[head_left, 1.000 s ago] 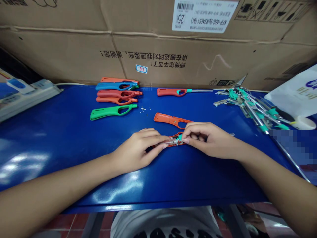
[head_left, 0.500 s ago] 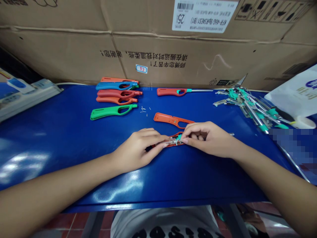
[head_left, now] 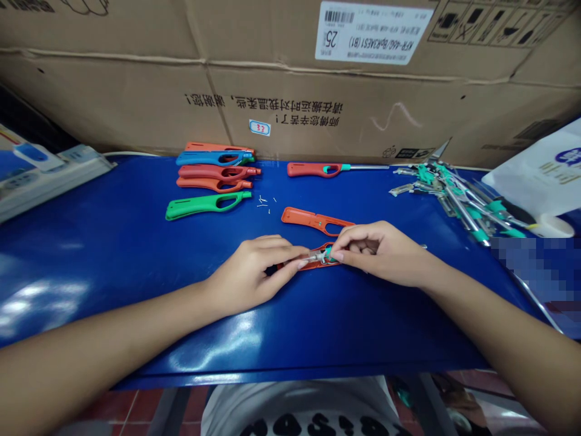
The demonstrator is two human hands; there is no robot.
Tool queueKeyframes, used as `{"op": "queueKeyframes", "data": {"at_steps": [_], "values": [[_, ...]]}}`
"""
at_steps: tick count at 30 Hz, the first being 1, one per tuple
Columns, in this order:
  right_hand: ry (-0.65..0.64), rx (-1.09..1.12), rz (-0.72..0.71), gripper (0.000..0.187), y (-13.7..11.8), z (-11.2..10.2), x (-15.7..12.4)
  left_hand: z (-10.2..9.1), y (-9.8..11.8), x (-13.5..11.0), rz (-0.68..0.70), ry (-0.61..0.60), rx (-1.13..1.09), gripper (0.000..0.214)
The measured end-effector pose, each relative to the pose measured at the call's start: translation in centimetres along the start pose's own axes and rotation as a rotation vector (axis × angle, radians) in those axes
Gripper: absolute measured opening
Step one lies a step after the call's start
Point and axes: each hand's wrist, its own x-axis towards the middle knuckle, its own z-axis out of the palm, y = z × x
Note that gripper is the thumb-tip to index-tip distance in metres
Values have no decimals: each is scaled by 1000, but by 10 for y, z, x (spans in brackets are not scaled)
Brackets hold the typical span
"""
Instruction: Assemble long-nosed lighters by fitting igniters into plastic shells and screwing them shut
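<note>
The left hand [head_left: 254,274] and right hand [head_left: 382,252] both pinch a tiny part [head_left: 323,257] in the red shell [head_left: 314,266]. A slip could pop the part out or push the shell away.

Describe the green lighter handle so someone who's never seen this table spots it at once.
On the blue tabletop, against the brown cardboard boxes, a row of long plastic lighter handles lies left of centre. The green plastic lighter handle lies nearest the person, apart from that row. It alone is green; the rest are orange-red or blue.
</note>
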Motion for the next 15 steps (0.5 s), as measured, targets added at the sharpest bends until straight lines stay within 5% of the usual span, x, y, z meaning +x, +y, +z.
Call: {"op": "queueKeyframes", "data": {"at_steps": [15], "values": [[-17,29,18,31,1,1,2,0,1,1,-5,-28,-16,23]]}}
